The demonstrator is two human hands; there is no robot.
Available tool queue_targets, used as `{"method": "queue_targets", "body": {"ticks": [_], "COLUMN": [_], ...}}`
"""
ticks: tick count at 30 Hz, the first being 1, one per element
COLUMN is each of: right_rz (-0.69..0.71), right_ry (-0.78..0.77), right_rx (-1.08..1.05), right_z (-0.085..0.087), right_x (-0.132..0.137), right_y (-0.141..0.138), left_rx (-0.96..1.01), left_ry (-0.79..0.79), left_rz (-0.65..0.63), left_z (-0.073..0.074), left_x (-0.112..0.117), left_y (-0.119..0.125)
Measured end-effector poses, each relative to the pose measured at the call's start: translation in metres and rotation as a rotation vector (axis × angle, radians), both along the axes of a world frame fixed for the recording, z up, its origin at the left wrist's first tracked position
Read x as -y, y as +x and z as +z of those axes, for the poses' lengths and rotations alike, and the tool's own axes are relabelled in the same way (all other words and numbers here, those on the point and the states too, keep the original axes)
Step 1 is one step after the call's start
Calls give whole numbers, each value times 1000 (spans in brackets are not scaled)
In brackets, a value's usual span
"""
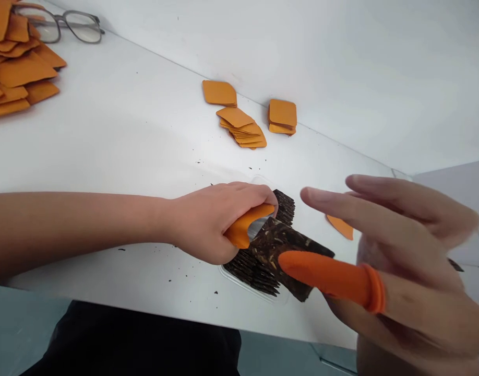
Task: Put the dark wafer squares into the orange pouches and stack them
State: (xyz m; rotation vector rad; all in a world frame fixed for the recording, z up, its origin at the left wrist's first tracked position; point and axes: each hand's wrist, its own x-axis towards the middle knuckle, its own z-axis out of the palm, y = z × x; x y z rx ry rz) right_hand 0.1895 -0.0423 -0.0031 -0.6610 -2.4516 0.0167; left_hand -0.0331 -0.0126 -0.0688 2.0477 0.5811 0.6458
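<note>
My left hand (219,219) reaches in from the left, its fingers closed around a small orange pouch (236,233). The pouch is squeezed so that its mouth gapes and shows a silvery inside. My right hand (411,271), with an orange rubber finger cot (329,277) on one finger, pinches a thin dark brown slab (290,248) that looks like pressed tea. One end of the slab is at the pouch's mouth; I cannot tell whether it is inside. Its other fingers stretch out loosely. Beneath both hands, several similar slabs (255,271) stand in rows in a clear plastic tray (243,284).
Small stacks of orange pouches (243,128) lie near the wall, with another stack (282,115) beside them. A large heap of pouches (24,73) and eyeglasses (79,26) are at upper left. One orange pouch (341,227) lies partly behind my right hand. Dark crumbs dot the white table (106,146).
</note>
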Motion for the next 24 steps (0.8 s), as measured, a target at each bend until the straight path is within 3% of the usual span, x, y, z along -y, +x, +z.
{"method": "queue_targets", "body": {"ticks": [2, 7, 11, 16, 21, 24], "right_rz": [64, -33, -99, -28, 38, 38], "right_ry": [4, -17, -2, -39, -265, -298], "right_rx": [-29, -5, 70, -53, 32, 39], "right_z": [-2, -15, -17, -19, -30, -33], "right_x": [-6, -5, 1, -2, -5, -5], "right_y": [-3, -13, -16, -15, -15, -13], "left_rx": [19, 150, 185, 258, 307, 357], "left_ry": [-2, 121, 64, -8, -45, -23], "left_rz": [5, 73, 126, 139, 197, 191], "left_z": [2, 3, -2, -7, -11, -11], "left_x": [2, 10, 9, 4, 4, 5], "left_y": [0, 1, 1, 1, 1, 2]}}
